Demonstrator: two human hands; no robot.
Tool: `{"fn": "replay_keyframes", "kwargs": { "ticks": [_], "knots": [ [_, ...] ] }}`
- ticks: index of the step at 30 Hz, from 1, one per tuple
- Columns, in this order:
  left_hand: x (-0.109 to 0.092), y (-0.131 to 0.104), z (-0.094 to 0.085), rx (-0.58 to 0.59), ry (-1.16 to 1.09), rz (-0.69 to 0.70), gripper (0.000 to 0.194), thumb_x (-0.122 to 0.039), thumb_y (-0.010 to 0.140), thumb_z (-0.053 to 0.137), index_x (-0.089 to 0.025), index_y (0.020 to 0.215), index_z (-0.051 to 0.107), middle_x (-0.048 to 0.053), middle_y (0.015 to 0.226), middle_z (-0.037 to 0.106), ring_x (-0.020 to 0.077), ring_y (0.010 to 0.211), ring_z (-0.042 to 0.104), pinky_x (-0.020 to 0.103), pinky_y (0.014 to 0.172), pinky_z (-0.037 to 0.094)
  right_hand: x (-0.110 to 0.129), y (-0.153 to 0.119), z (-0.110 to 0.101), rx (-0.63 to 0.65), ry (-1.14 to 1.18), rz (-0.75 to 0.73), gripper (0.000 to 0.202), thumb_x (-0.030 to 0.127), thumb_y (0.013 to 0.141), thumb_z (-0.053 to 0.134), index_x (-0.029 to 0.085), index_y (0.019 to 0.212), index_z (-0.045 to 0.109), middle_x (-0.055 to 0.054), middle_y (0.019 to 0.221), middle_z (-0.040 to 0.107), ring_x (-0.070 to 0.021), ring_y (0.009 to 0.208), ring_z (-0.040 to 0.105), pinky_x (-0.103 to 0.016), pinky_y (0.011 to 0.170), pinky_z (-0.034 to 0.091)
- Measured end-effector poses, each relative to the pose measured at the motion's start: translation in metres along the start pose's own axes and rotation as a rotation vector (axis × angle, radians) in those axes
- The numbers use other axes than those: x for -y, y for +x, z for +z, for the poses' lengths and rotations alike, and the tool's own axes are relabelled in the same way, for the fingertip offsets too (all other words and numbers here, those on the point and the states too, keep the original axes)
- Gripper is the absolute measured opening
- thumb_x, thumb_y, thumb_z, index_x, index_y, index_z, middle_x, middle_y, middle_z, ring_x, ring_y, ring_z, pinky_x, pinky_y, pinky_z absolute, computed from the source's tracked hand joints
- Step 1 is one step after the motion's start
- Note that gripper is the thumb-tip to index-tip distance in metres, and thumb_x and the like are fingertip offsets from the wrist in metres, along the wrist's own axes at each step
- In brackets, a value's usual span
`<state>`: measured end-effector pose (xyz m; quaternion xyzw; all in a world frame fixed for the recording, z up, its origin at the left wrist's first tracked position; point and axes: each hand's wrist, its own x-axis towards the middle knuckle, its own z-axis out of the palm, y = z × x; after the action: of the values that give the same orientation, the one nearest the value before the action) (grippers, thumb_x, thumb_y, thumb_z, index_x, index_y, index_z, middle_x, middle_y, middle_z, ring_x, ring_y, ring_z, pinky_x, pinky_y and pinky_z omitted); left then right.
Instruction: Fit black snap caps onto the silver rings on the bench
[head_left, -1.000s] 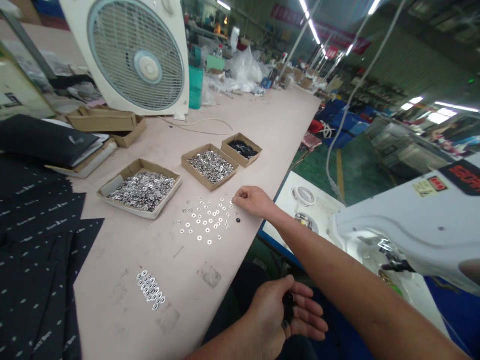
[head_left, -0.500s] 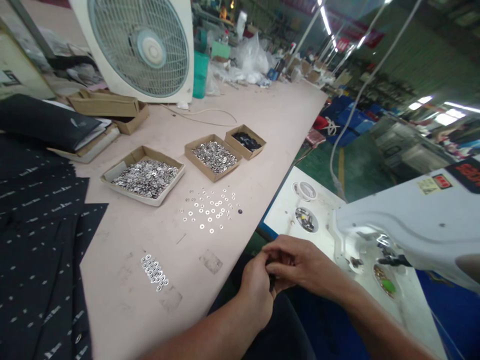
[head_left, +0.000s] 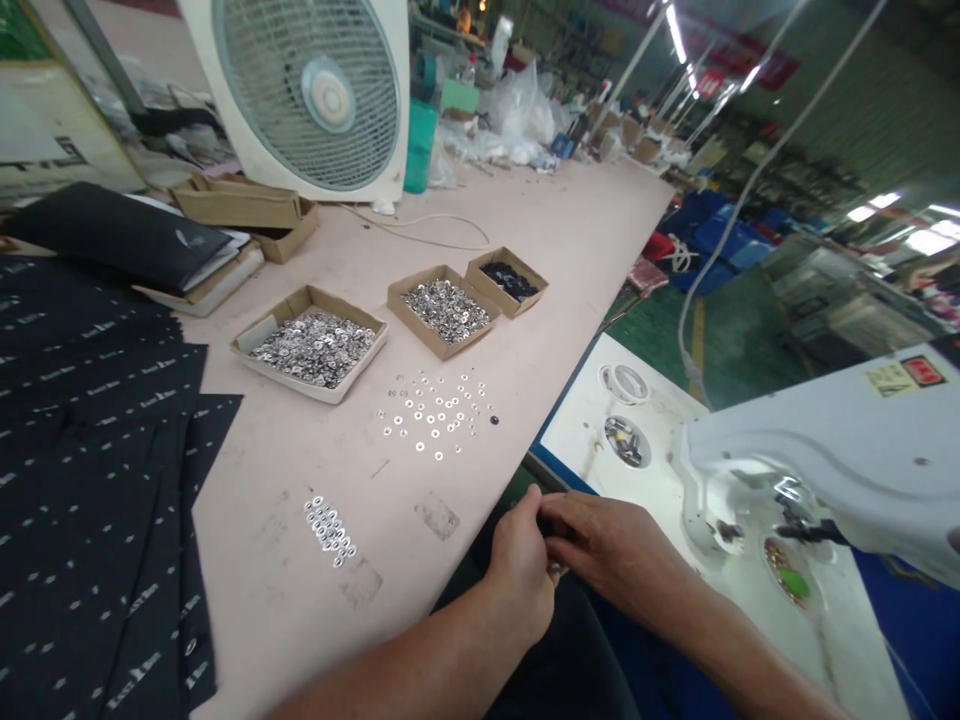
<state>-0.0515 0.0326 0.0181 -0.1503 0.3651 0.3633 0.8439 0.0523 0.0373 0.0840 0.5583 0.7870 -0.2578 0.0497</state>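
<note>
Pinching something small and dark between them, the left hand (head_left: 521,565) and the right hand (head_left: 600,545) meet fingertip to fingertip just off the near edge of the table (head_left: 585,250); the piece itself is all but hidden by the fingers, so what it is cannot be told. Both hands are curled closed around it, not spread. On the table, just beyond the hands, lie the loose silver rings (head_left: 435,415) with one black stud (head_left: 494,420) at their right edge, and a tight cluster of rings (head_left: 328,528) nearer the black fabric (head_left: 90,450). Behind stand three cardboard trays: the large tray of silver parts (head_left: 311,345), the middle tray (head_left: 444,308) and the small tray of black parts (head_left: 508,280). To do this well, I judge, keep the pinch low over the lap and square the pieces before pressing, so nothing springs away
</note>
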Motion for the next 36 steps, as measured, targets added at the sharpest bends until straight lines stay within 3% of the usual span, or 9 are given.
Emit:
{"fn": "replay_keyframes", "kwargs": {
  "ticks": [14,22,27,32,36],
  "knots": [
    [-0.011,-0.012,0.012,0.105,-0.056,-0.052,0.032,-0.026,0.102,0.041,-0.01,0.081,0.059,0.005,0.075,0.064,0.0118,0.057,0.058,0.023,0.053,0.047,-0.002,-0.001,-0.013,-0.064,0.126,-0.005,0.024,0.02,0.093,0.054,0.026,0.108,0.073,-0.003,0.094,0.069,-0.0174,0.085,0.065,-0.027,0.076,0.048],
    [-0.003,-0.005,0.007,0.134,-0.004,-0.027,0.031,-0.029,0.101,0.042,-0.007,0.094,0.063,0.013,0.088,0.068,0.0199,0.073,0.067,0.032,0.066,0.058,-0.007,0.006,-0.023,-0.112,0.404,0.113,0.017,0.025,0.09,0.055,0.021,0.089,0.072,-0.001,0.08,0.069,-0.0152,0.07,0.065,-0.025,0.064,0.049],
    [0.003,-0.003,0.002,0.155,0.1,-0.089,0.041,-0.038,0.1,0.041,-0.003,0.099,0.061,0.018,0.091,0.067,0.0268,0.078,0.069,0.034,0.068,0.056,-0.023,0.05,-0.03,-0.238,0.48,0.157,0.018,0.033,0.085,0.061,0.018,0.085,0.071,0.002,0.064,0.062,-0.0128,0.059,0.057,-0.023,0.054,0.041],
    [0.003,-0.005,0.003,0.132,0.119,-0.106,0.041,-0.039,0.1,0.041,-0.003,0.104,0.06,0.018,0.09,0.067,0.0266,0.074,0.069,0.034,0.067,0.055,-0.037,0.114,-0.03,-0.276,0.519,0.106,0.022,0.035,0.081,0.062,0.015,0.084,0.071,0.001,0.061,0.06,-0.0126,0.058,0.053,-0.024,0.055,0.039],
    [0.005,-0.004,0.002,0.163,0.115,-0.124,0.045,-0.041,0.099,0.04,-0.002,0.106,0.06,0.018,0.092,0.067,0.0266,0.075,0.069,0.035,0.068,0.055,-0.037,0.146,-0.033,-0.287,0.476,0.095,0.022,0.035,0.082,0.062,0.015,0.084,0.072,0.002,0.059,0.059,-0.0117,0.055,0.05,-0.024,0.055,0.037]
  ]
}}
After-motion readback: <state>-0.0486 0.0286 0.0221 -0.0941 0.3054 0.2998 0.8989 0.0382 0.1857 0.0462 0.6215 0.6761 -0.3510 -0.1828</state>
